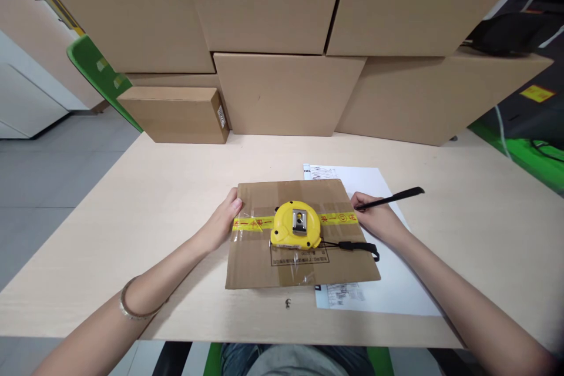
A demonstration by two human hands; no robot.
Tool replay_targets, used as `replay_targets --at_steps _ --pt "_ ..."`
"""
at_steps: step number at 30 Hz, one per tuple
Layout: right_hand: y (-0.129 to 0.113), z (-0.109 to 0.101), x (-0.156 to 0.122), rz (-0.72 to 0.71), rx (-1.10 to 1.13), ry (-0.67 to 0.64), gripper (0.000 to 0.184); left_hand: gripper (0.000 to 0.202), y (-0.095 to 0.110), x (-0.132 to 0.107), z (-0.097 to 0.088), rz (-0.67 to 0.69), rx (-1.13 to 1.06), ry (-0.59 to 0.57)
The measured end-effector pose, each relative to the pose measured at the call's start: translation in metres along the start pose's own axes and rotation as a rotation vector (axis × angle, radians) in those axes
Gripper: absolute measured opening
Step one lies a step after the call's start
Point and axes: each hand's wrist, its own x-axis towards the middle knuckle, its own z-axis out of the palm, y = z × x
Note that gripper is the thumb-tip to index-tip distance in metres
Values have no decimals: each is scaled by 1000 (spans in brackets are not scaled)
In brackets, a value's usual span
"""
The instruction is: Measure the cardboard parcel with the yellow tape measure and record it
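Observation:
A flat brown cardboard box (251, 264) with a band of yellow printed tape lies before me, partly over white printed paper (396, 288). My left hand (224, 217) grips its left edge, thumb showing at the side and the other fingers mostly hidden. On the box rests a yellow tape measure (284, 220) with a metal clip facing up. Its black wrist strap (359, 247) trails toward the box's right edge. In my closed right hand (376, 217) is a black pen (403, 194), just beside the right edge of the box and over the paper.
Large cardboard boxes (286, 94) are stacked along the back of the light wooden table (185, 170). A smaller closed carton (180, 114) stands at the back left. A small dark mark (288, 304) is near the front edge. Green chair parts (101, 79) show behind.

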Motion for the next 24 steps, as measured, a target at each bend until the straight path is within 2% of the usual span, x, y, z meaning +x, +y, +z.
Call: replay_targets --at_steps 6,12,18,24 --pt "-10 -4 -2 81 -290 52 46 50 1 1 -1 17 43 2" --pt "-26 -4 -7 92 -534 23 46 51 2 1 1 1 24 11" --pt "-31 -3 -9 106 -613 -4 45 52 1 0 1 5 25 10" --pt "-29 -3 -8 92 -580 22 46 48 3 0 1 3 19 12"
